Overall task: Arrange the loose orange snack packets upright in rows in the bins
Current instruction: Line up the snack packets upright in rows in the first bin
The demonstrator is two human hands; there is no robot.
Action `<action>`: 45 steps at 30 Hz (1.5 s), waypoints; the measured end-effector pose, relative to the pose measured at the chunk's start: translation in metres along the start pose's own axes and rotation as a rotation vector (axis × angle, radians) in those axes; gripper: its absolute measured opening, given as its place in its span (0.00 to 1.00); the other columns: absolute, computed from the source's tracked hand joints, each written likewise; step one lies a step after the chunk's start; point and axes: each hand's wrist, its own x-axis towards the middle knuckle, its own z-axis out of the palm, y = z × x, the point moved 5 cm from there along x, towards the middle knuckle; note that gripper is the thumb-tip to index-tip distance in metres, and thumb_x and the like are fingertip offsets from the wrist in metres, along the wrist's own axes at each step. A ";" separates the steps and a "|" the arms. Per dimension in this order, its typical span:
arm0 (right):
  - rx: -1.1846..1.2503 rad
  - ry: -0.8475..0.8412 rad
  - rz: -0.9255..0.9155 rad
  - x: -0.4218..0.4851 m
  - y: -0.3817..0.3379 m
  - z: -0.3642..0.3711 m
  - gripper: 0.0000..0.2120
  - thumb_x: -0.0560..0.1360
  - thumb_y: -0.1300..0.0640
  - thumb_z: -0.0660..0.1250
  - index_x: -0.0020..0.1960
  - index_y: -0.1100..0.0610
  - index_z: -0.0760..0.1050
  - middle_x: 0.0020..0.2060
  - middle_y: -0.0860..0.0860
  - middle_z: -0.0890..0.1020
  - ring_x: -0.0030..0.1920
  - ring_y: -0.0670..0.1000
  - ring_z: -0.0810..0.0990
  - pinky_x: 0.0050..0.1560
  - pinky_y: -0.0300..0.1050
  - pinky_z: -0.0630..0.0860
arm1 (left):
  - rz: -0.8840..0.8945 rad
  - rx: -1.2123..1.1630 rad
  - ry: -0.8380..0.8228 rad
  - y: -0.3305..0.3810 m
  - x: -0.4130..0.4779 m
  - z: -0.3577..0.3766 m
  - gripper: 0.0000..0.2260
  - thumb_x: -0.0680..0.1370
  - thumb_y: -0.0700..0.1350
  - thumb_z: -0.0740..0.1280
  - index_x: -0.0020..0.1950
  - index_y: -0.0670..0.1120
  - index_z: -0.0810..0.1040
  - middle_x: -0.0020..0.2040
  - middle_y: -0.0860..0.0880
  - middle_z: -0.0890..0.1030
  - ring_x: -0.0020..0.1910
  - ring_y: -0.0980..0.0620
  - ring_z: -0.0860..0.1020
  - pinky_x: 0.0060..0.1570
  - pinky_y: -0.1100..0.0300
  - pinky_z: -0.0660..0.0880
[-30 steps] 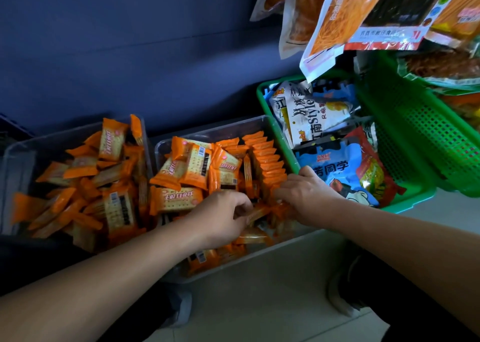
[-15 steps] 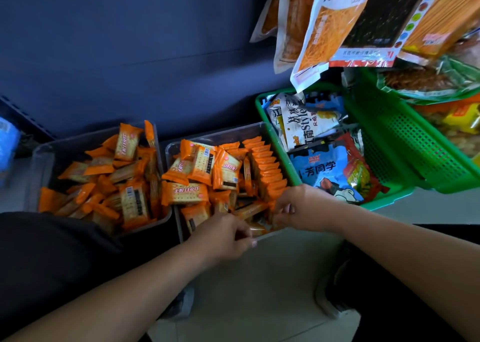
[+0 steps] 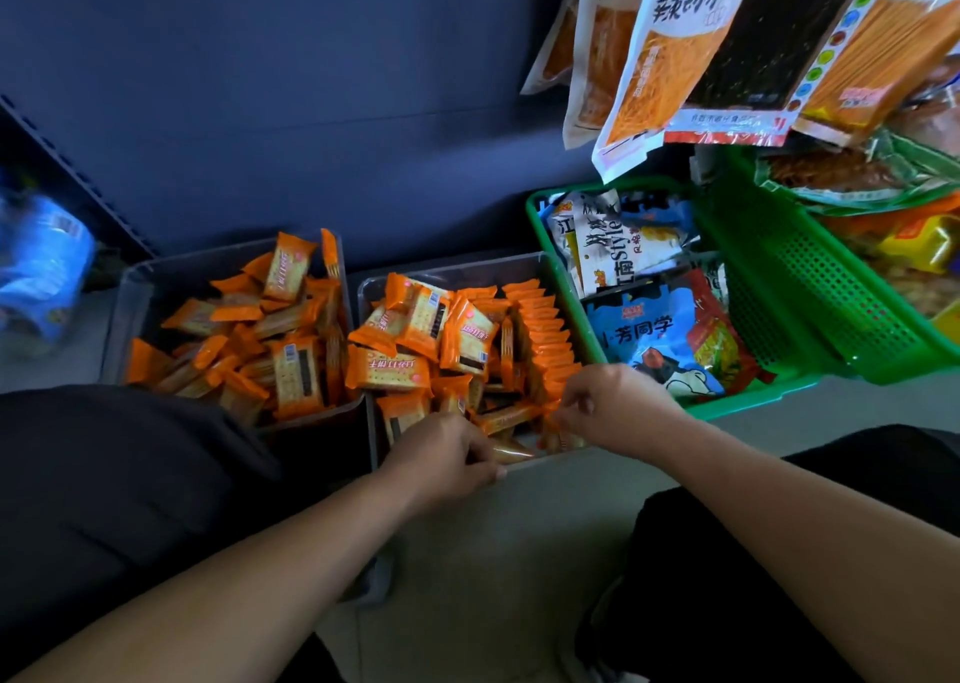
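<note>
Your left hand (image 3: 447, 456) sat at the near wall of the right bin (image 3: 467, 267), its fingers curled down over a flat packet (image 3: 511, 455) that lay on its side, long axis running left to right toward your other hand. Your right hand (image 3: 615, 412) was at the near end of the upright row (image 3: 543, 329). Its thumb and forefinger were pressed together in a pinch on the end packet (image 3: 558, 435), though the fingers hid how much of it you had.

The row ran along the bin's right wall, from the far wall toward you, with its packets standing on edge, faces to front and back. That was the relation that mattered: the open slot was at the row's near end, just right of your left hand and directly under your right. By my reading, the flat packet needed tipping onto its edge and turning a quarter so its face matched the row. The right hand was the nearer one to receive it.

The loose packets (image 3: 410, 329) lay heaped in the left and middle of that bin. The left bin (image 3: 135, 287) held only a jumble, with no row begun.
</note>
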 end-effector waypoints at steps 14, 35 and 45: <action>0.198 -0.012 0.135 0.030 0.069 -0.017 0.12 0.73 0.45 0.77 0.42 0.47 0.74 0.41 0.49 0.82 0.45 0.53 0.81 0.48 0.51 0.81 | -0.180 -0.442 -0.038 0.041 0.092 0.057 0.11 0.72 0.49 0.78 0.52 0.50 0.83 0.47 0.51 0.87 0.47 0.52 0.85 0.55 0.48 0.83; -0.052 -0.145 0.047 0.052 0.052 -0.034 0.10 0.78 0.41 0.67 0.51 0.47 0.77 0.49 0.47 0.77 0.54 0.54 0.79 0.52 0.51 0.79 | -0.282 -0.476 0.026 0.045 0.090 0.036 0.09 0.76 0.50 0.77 0.51 0.51 0.80 0.47 0.50 0.84 0.48 0.51 0.83 0.55 0.53 0.81; 0.052 -0.207 -0.072 0.057 -0.022 -0.074 0.11 0.76 0.39 0.71 0.50 0.45 0.78 0.49 0.46 0.82 0.52 0.51 0.82 0.58 0.51 0.80 | 0.050 0.189 0.343 0.001 0.076 -0.148 0.17 0.77 0.57 0.66 0.61 0.52 0.83 0.61 0.49 0.82 0.63 0.46 0.79 0.61 0.51 0.76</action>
